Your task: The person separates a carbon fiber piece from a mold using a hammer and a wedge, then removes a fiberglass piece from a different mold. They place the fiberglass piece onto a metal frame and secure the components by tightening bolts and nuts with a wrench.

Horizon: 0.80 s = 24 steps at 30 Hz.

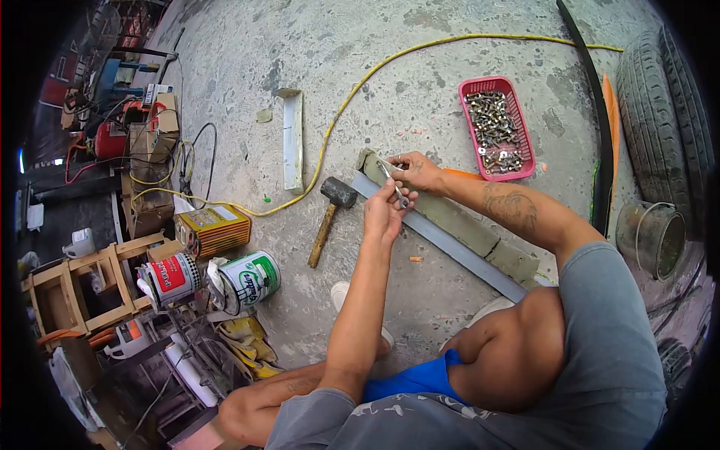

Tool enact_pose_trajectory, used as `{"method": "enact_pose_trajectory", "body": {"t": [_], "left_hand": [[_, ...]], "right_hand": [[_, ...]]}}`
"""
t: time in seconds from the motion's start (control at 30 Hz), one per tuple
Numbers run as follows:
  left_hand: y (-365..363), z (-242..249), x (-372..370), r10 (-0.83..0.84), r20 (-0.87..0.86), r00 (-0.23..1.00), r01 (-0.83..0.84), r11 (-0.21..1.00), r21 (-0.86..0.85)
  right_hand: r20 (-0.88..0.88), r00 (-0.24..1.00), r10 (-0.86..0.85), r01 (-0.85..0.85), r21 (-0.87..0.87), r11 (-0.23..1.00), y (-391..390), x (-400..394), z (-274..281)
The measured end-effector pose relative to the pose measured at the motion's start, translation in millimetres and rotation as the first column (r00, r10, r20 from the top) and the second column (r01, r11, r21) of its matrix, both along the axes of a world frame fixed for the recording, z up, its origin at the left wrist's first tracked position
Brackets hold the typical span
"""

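Note:
My left hand point(386, 212) is closed around a silver wrench point(403, 201), whose shaft points up and to the left. Just beyond it, my right hand point(417, 172) has its fingers curled together near the wrench's upper end; whatever they pinch is too small to make out. Both hands are over the far end of a long grey metal bar point(457, 250), which lies slantwise beside a worn grey-green strip point(465, 225). On the floor to the left rests a mallet point(339, 192) with a black head and wooden handle.
A pink basket point(530, 142) of bolts and nuts stands at the right, near stacked tires point(652, 112) and a bucket point(652, 240). A yellow cable point(335, 129) curves past a metal channel piece point(292, 142). Paint cans point(259, 281) and a yellow tin point(214, 229) crowd the left.

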<state>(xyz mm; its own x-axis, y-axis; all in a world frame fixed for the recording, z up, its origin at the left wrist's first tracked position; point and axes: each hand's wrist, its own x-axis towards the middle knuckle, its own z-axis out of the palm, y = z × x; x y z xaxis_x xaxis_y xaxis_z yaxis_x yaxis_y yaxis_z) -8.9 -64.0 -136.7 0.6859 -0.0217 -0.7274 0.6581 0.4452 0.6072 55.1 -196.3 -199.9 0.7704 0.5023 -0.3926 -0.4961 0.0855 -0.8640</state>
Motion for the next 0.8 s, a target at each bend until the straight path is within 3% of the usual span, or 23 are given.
{"method": "enact_pose_trajectory", "body": {"t": [0.07,0.2,0.23,0.3,0.33,0.37,0.4,0.43,0.5,0.53,0.6,0.67,0.7,0.73,0.77,0.8], "left_hand": [[-5.6,3.0,5.3,0.118,-0.079,0.99,-0.126,0.985,-0.116],[-10.1,5.5,4.9,0.15,-0.111,0.982,-0.164,0.977,-0.134],[-5.0,3.4,3.2,0.089,-0.115,0.989,-0.1,0.99,-0.097],[13.0,0.7,1.2,-0.088,-0.096,0.991,0.092,0.995,0.041],[30.7,1.1,3.0,-0.209,-0.088,0.974,0.22,0.964,0.148],[49.4,3.4,11.4,-0.389,-0.061,0.919,0.382,0.843,0.379],[69.4,5.0,22.9,-0.56,-0.08,0.825,0.493,0.643,0.586],[88.5,2.8,40.9,-0.683,-0.113,0.722,0.551,0.469,0.69],[104.3,13.8,88.1,-0.869,-0.22,0.443,0.527,0.054,0.848],[99.2,30.8,113.8,-0.913,-0.302,0.274,0.434,-0.163,0.886],[80.5,43.5,166.2,-0.937,-0.343,-0.059,0.324,-0.343,0.882],[18.8,62.3,188.9,-0.668,-0.668,-0.327,-0.129,-0.669,0.732],[-15.7,59.6,185.9,-0.563,-0.67,-0.484,-0.33,-0.592,0.735],[-39.5,59.4,182.3,-0.419,-0.679,-0.603,-0.504,-0.459,0.732],[-45.1,64.0,180.8,-0.426,-0.678,-0.599,-0.505,-0.456,0.733],[-49.1,68.6,176.1,-0.369,-0.693,-0.619,-0.562,-0.407,0.72]], "right_hand": [[-0.019,1.0,-0.009,0.01,0.027,1.0,-0.3,0.0,-1.4],[-0.053,0.999,-0.013,0.014,0.024,1.0,-0.5,0.9,-1.8],[-0.056,0.998,-0.013,0.015,0.023,1.0,1.5,-1.0,-4.8],[0.121,0.99,-0.073,0.072,0.014,0.997,5.3,-1.0,-10.1],[0.122,0.99,-0.074,0.074,0.008,0.997,4.5,-0.4,-8.4],[0.137,0.989,-0.057,0.059,-0.014,0.998,4.3,-0.7,-5.5],[0.148,0.988,-0.045,0.051,-0.037,0.998,3.6,-2.5,-3.6],[0.187,0.98,-0.066,0.072,-0.028,0.997,6.8,-2.9,-15.9],[0.213,0.976,-0.038,0.058,-0.089,0.994,2.1,-2.8,-2.2],[0.236,0.972,0.001,0.033,-0.141,0.99,0.9,-2.7,3.3],[0.273,0.962,-0.017,0.056,-0.136,0.989,4.8,-1.3,-10.5],[0.232,0.972,-0.03,0.054,-0.1,0.994,5.5,-3.4,-6.3],[0.225,0.974,-0.022,0.046,-0.1,0.994,9.5,-8.4,-8.4],[0.264,0.957,-0.123,0.136,-0.035,0.99,12.8,-11.5,-11.1],[0.302,0.926,-0.225,0.226,0.029,0.974,11.3,-10.1,-12.7],[0.304,0.927,-0.219,0.222,0.024,0.975,6.7,-7.5,-9.8]]}}
